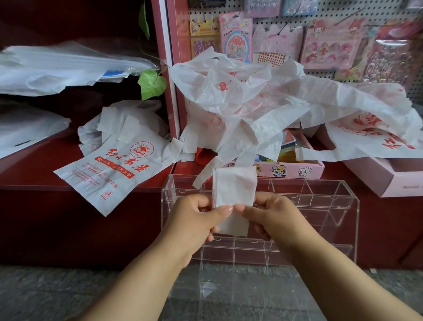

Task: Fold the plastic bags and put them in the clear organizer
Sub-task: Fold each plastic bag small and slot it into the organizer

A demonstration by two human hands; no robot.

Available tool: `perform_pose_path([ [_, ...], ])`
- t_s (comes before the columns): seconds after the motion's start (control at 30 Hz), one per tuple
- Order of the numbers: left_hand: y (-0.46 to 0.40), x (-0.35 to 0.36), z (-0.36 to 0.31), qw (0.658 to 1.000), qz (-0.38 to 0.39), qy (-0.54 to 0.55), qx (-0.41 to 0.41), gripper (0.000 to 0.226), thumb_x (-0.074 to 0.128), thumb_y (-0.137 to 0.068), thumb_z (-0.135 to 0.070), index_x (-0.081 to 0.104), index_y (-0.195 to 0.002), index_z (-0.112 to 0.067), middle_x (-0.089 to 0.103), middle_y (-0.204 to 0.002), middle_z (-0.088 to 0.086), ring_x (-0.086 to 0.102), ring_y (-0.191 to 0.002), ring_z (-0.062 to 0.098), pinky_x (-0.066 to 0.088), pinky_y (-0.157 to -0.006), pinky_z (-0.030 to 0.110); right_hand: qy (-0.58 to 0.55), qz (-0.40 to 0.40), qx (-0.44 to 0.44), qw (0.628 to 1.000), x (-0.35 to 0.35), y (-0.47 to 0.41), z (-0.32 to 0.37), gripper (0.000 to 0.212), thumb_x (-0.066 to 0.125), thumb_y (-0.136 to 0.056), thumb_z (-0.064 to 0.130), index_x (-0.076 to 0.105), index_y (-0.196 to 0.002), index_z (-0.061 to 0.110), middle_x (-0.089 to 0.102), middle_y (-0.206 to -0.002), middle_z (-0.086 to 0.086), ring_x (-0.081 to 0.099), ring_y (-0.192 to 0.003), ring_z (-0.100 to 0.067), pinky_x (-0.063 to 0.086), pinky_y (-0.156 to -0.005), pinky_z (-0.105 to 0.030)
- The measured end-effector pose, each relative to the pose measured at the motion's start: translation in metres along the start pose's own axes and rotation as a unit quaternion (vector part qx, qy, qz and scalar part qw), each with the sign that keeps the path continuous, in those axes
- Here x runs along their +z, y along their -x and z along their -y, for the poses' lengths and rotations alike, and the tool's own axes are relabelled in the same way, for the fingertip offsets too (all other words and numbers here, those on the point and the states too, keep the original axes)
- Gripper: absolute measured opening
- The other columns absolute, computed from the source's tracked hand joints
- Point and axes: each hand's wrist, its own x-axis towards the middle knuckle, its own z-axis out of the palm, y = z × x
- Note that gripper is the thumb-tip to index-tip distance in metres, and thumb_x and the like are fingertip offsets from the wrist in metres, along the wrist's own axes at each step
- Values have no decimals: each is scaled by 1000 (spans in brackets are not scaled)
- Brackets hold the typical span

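Observation:
A small folded white plastic bag (234,188) is held upright between both hands, just in front of the clear organizer (335,196). My left hand (195,220) pinches its left edge with thumb and fingers. My right hand (274,217) pinches its right side. A handle strip of the bag hangs out at its upper left. Behind, a heap of crumpled white bags with red print (261,100) lies over the pink boxes. One flat printed bag (118,162) rests on the red shelf at the left.
The organizer stands on the grey floor against a red counter (46,222). Pink boxes (403,177) sit at the right under the bags. A pegboard with sticker packs (330,42) rises behind. More white bags (47,69) lie at the far left.

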Motion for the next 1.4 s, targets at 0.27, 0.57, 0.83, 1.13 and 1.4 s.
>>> perform_pose_path([
  [0.27, 2, 1, -6, 992, 57, 100, -48, 14, 61, -95, -17, 69, -90, -6, 68, -64, 5, 64, -51, 15, 48, -44, 21, -70, -19, -80, 994, 2, -1, -1, 5, 70, -83, 8, 70, -83, 3, 72, -72, -12, 66, -68, -23, 58, -69, -32],
  [0.57, -2, -3, 3, 991, 23, 54, 120, 10, 74, -86, -17, 79, -93, -21, 77, -94, 5, 72, -93, 25, 58, -87, 44, -123, -41, -123, 984, 1, -3, -5, 22, 79, -68, 33, 71, -72, 13, 71, -77, -10, 64, -76, -19, 53, -77, -31],
  [0.83, -2, 1, 8, 982, -48, 33, 178, 34, 73, -72, -48, 77, -76, -15, 69, -78, 25, 66, -76, 40, 54, -78, 56, -80, -46, -130, 987, 5, 1, 0, 27, 79, -71, 38, 71, -72, 11, 65, -85, -31, 57, -78, -27, 49, -82, -45],
  [1.13, -3, -2, 17, 979, -2, -30, 200, 28, 76, -83, -19, 69, -62, -2, 55, -52, 15, 45, -54, 13, 40, -54, 30, -221, -46, -121, 967, 7, -1, 1, 50, 92, -41, 53, 65, -70, 23, 67, -76, -4, 63, -69, -14, 53, -55, -25],
  [1.4, -6, 0, 15, 989, -19, 138, 49, 52, 87, -67, -24, 58, -110, -17, 73, -99, 6, 71, -88, 15, 55, -74, 26, -143, -63, -127, 980, 10, -2, 0, 41, 74, -67, 17, 61, -106, 16, 64, -66, 5, 64, -70, -12, 55, -71, -36],
])
